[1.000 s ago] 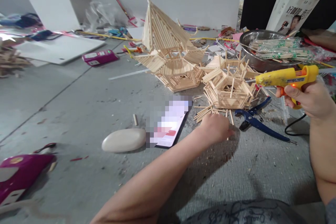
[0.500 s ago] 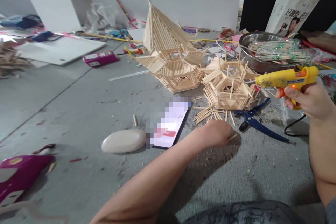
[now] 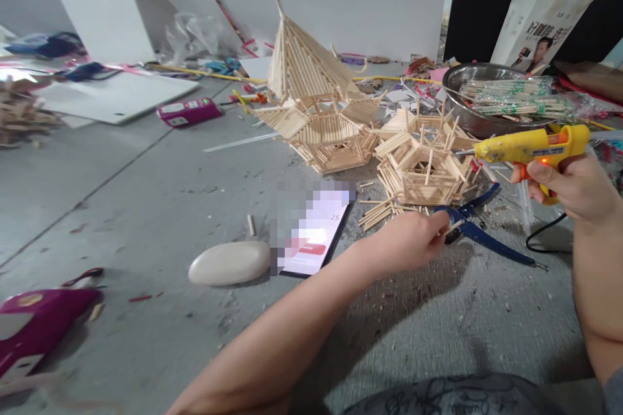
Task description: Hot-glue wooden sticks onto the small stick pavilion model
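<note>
My left hand (image 3: 421, 238) pinches a short wooden stick (image 3: 454, 229) just in front of the blue pliers (image 3: 491, 243). At the right, my right hand (image 3: 574, 185) is wrapped round the handle of a yellow glue gun (image 3: 516, 145), its nozzle pointing left and a small orange light glowing. Left of the nozzle stands a low many-sided stick structure (image 3: 423, 175) with upright sticks on top. Loose sticks (image 3: 377, 214) lie at its front foot. A taller stick structure (image 3: 311, 71) with a pointed roof is behind it to the left.
A phone (image 3: 316, 233) lies on the floor beside a pale rounded object (image 3: 230, 262). Magenta boxes are at the far left (image 3: 39, 324) and further back (image 3: 189, 113). A metal bowl (image 3: 470, 110) holds wrapped sticks. A white bag (image 3: 533, 19) stands behind it.
My left hand has moved right and slightly up with the short stick, from the loose sticks towards the pliers. My right hand and the glue gun have barely moved.
</note>
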`<state>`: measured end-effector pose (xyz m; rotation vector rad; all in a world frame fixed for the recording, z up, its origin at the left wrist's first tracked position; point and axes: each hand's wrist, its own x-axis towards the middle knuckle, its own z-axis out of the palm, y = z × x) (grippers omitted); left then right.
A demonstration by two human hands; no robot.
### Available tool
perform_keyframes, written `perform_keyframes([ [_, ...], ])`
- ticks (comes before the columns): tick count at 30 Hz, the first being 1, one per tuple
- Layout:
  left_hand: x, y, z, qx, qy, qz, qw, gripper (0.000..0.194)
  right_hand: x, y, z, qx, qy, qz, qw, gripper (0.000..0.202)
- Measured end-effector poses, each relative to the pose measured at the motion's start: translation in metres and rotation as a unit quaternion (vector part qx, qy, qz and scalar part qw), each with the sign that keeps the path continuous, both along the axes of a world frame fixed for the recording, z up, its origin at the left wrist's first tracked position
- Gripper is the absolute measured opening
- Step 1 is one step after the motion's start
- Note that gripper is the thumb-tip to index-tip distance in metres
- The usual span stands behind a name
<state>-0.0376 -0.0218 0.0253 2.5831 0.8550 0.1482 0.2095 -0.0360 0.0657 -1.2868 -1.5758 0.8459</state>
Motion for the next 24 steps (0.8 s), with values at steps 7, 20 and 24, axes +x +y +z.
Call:
perform_keyframes([
  [7, 0.001, 0.009, -0.009, -0.090, -0.306, 0.148, 0.936, 0.019, 0.001, 0.000, 0.000, 0.001, -0.014, 0.003, 1.000, 0.017],
  [20, 0.004, 0.010, -0.015, -0.181, -0.380, 0.248, 0.873, 0.018, -0.001, -0.001, 0.001, -0.082, -0.010, -0.021, 0.996, 0.033],
  [24, 0.004, 0.011, -0.015, -0.175, -0.376, 0.251, 0.875, 0.018, -0.003, -0.002, 0.002, -0.093, 0.001, -0.017, 0.996, 0.035],
])
